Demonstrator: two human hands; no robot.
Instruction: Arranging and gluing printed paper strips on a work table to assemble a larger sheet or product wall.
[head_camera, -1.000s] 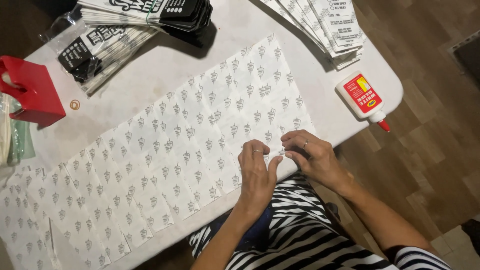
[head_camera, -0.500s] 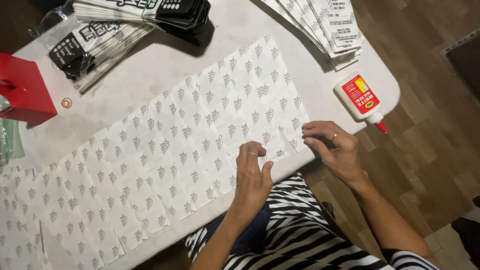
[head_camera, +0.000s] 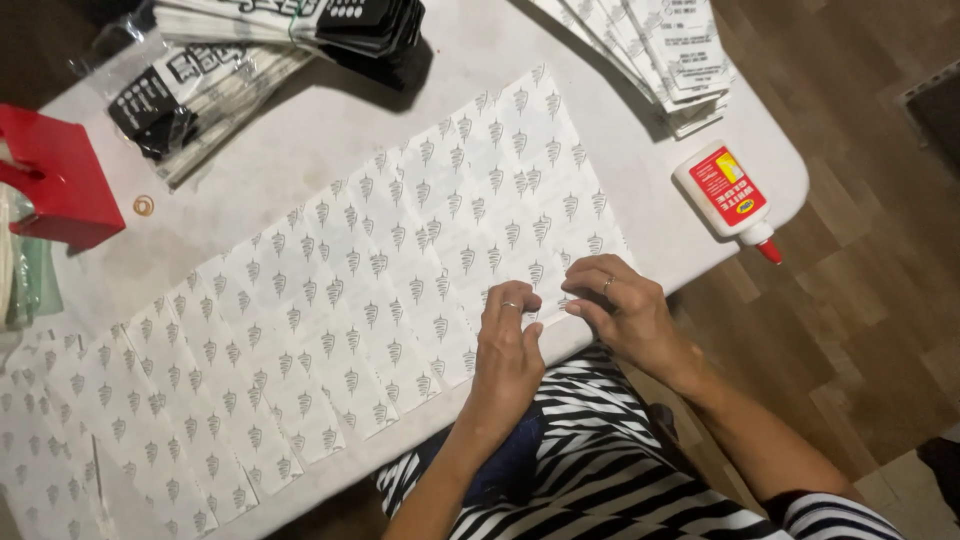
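We are working at the near edge of the white tabletop (head_camera: 300, 140), where a long run of small white printed sheets (head_camera: 380, 290) lies overlapped in rows. Our left hand (head_camera: 508, 350) rests palm down on the nearest sheet, fingers flat and released, grasping nothing. Our right hand (head_camera: 625, 305) lies just beside it at the sheet's right end, fingertips curled down onto the paper's edge; we cannot tell whether it pinches a corner or only presses. We judge the step in hand to be seating and smoothing this sheet in line with its neighbours, so the next move calls for steady, even pressure without sliding the row.

Against half a second ago, our right hand has drawn in from the tabletop's edge, closer to the left, and both have settled lower on the sheet. The glue bottle (head_camera: 728, 195), the red box (head_camera: 60, 185) and the stacked packets (head_camera: 250, 50) lie as before.
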